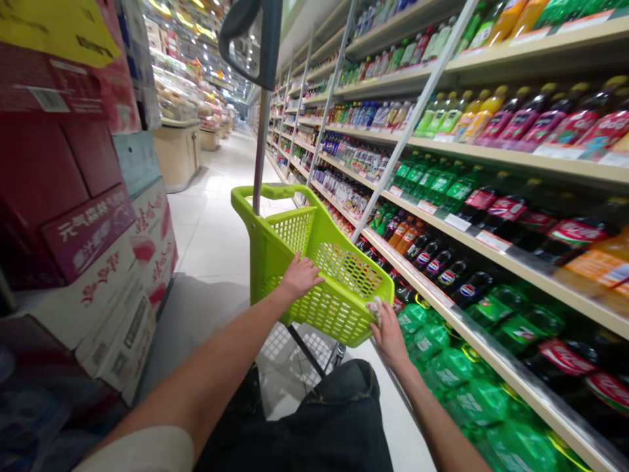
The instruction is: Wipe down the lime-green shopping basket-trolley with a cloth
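Observation:
In front of my knees stands a lime-green shopping cart basket with perforated sides, mounted on a dark frame. My left hand is on its near rim, fingers curled over the edge. At the basket's right corner, my right hand pinches a crumpled whitish cloth against the green plastic. Part of the cloth is hidden by the fingers. A metal pole with a dark grey handle rises at the basket's far left side. The inside of the basket shows only partly.
Shelves of soda bottles run close along the right, with green bottles stacked at the bottom. Stacked drink cartons stand close on the left. A tiled aisle leads away past display counters.

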`<state>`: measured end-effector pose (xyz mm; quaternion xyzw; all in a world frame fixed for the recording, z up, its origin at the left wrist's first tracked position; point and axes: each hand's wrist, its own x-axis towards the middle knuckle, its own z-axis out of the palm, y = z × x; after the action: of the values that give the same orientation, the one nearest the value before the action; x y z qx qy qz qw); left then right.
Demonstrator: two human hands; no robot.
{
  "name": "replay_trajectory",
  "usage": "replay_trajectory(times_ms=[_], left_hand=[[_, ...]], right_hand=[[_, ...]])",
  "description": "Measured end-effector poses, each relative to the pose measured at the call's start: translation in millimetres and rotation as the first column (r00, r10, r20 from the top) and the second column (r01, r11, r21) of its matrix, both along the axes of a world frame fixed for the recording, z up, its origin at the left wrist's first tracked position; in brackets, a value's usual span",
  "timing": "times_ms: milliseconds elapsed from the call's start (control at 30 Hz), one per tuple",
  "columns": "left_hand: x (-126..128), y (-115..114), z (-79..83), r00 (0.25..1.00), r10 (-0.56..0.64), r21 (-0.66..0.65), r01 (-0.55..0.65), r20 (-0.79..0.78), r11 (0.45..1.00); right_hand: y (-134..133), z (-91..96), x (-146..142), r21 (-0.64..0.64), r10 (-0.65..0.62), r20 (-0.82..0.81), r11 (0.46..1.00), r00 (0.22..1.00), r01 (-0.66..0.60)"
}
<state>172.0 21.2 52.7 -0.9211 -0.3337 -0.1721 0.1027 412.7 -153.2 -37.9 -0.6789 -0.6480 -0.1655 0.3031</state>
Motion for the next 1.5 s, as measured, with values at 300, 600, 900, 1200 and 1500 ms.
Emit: replay_trajectory(times_ms=[300, 600, 900, 1200, 1500], left_hand=[[-43, 29, 10.7, 0.992, 0.118, 0.118, -0.124, 0.053, 0.985], [-55, 18, 3.8, 0.987, 0.057, 0.131, -0.076, 0.148, 0.988], [-50, 7, 3.1, 0.977, 0.126, 0.105, -0.145, 0.174, 0.984], [-60, 5, 0.7, 0.985, 0.047, 0.086, -0.062, 0.164, 0.994], [-54, -4, 3.1, 0.991, -0.066, 0.104, 0.054, 0.118, 0.993]], right_hand=[[40, 4.4, -1, 0.179, -0.102, -0.183, 0.974, 0.978, 0.135], [97, 19.3, -75, 0.197, 0.144, -0.126, 0.973, 0.982, -0.117], [89, 18.9, -85, 0.292, -0.052, -0.083, 0.954, 0.995, 0.074], [87, 24.8, -74, 0.235, -0.047, -0.011, 0.971, 0.999, 0.048], [125, 21.3, -125, 0.246, 0.198, -0.109, 0.955, 0.974, -0.166]])
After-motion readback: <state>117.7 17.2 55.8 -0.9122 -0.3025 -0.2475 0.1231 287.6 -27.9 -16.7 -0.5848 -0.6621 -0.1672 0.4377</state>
